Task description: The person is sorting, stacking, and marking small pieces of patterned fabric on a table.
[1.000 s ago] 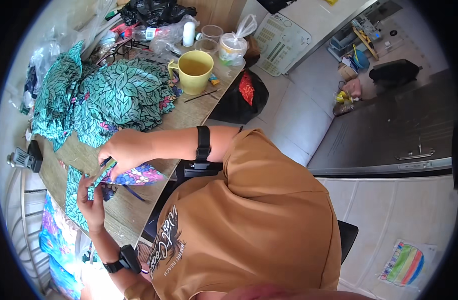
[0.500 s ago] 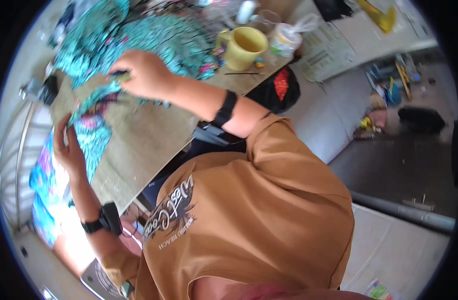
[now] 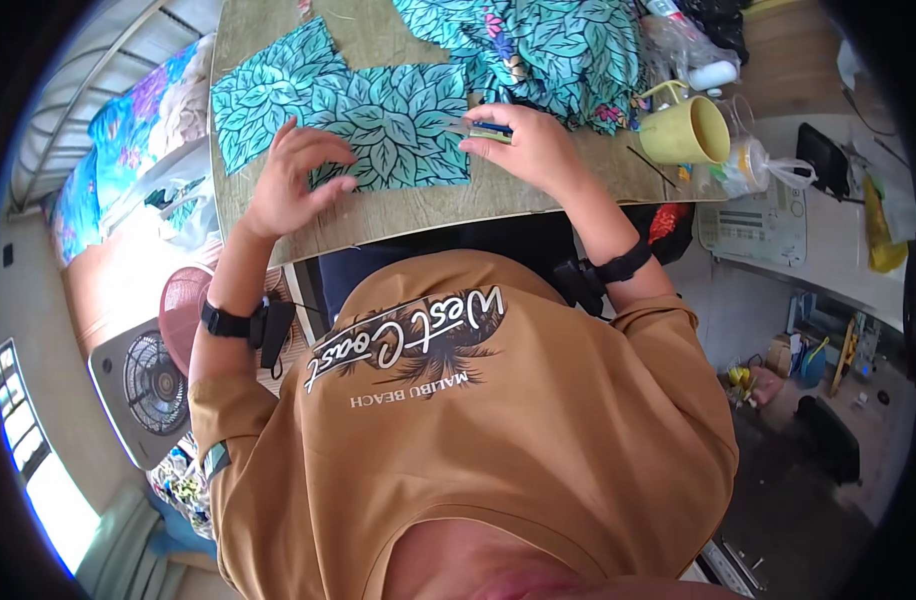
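A teal cloth piece (image 3: 398, 100) with a dark leaf print lies spread flat at the near edge of the table (image 3: 398, 212). My left hand (image 3: 296, 180) hovers at its near left part, fingers apart and nothing between them. My right hand (image 3: 533, 145) is closed around small thread snips (image 3: 493, 130) with blue and yellowish parts, their slim tip pointing left over the cloth's right end. Beyond my right hand lies a bunched heap of the same leaf-print fabric (image 3: 568, 60), with some pink flowers showing.
A yellow mug (image 3: 686, 132) stands right of the fabric heap, with a thin dark stick (image 3: 653, 166) before it. Beside the mug is a plastic-wrapped tub (image 3: 746, 165). A white bottle (image 3: 713, 75) lies behind. Left of the table stand a box fan (image 3: 153, 380) and bright blue fabric (image 3: 143, 100).
The cloth, lifted and crumpled between both hands before, now lies flat on the table. My left hand has let go of it. My view has turned, and the right hand keeps the snips.
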{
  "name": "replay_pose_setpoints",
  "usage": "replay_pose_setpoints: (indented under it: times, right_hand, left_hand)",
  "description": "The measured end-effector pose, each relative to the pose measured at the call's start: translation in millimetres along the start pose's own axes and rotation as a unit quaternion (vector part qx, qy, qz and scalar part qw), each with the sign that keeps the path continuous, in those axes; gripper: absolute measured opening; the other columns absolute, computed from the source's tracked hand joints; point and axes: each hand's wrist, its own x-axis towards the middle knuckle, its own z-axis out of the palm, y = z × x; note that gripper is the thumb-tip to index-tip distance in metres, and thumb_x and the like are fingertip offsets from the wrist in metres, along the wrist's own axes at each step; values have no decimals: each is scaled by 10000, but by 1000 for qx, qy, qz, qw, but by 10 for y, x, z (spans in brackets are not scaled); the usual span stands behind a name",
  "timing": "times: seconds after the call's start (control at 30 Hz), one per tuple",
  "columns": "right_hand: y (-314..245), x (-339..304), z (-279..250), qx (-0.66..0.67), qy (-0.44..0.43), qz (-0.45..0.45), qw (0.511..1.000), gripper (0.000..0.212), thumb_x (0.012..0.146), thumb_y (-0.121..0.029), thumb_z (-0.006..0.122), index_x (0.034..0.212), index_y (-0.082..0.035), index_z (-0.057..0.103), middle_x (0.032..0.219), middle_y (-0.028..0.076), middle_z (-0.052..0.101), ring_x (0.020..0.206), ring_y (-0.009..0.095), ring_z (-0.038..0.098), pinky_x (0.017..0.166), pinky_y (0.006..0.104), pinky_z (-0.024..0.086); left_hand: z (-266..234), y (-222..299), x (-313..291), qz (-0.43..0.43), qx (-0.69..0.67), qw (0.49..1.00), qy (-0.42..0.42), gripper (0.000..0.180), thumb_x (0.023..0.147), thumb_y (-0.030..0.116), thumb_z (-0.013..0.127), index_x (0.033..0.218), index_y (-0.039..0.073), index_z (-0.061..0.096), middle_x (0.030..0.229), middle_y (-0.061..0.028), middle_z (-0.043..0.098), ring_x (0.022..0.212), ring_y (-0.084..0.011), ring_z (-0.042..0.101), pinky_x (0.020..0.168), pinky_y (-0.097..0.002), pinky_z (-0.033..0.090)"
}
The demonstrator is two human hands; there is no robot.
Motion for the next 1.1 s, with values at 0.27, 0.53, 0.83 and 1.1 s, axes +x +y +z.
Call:
replay_pose_setpoints:
  times: [0.27, 0.53, 0.83, 1.1]
  right_hand:
    - [-162, 93, 254, 3, 31, -60, 998, 340, 808, -358, 667, 1070, -141, 668, 817, 86, 647, 736, 250, 614, 610, 328, 477]
    - [-269, 192, 378, -12, 40, -50, 998, 323, 807, -352, 658, 1039, -130, 685, 760, 80, 628, 684, 250, 599, 593, 339, 474]
    - [-257, 244, 444, -18, 69, -57, 996, 322, 805, -348, 665, 1033, -122, 689, 732, 70, 616, 650, 244, 584, 571, 334, 466]
    - [-269, 254, 453, -46, 62, -60, 995, 304, 802, -351, 666, 1031, -153, 693, 697, 58, 591, 610, 239, 574, 546, 328, 461]
  left_hand:
    - [372, -41, 275, -54, -9, 992, 109, 147, 774, 105, 653, 916, 66, 658, 1032, -75, 634, 994, -252, 566, 909, -352, 396]
    - [451, -49, 255, -72, 0, 987, 141, 153, 773, 109, 657, 922, 73, 667, 1022, -77, 635, 979, -252, 575, 910, -350, 394]
    - [462, -57, 242, -83, -12, 986, 143, 150, 773, 117, 661, 918, 77, 670, 1027, -78, 632, 990, -247, 571, 914, -349, 392]
    - [462, -39, 235, -93, -11, 986, 141, 146, 778, 121, 658, 916, 77, 672, 1034, -75, 630, 996, -246, 567, 921, -347, 393]
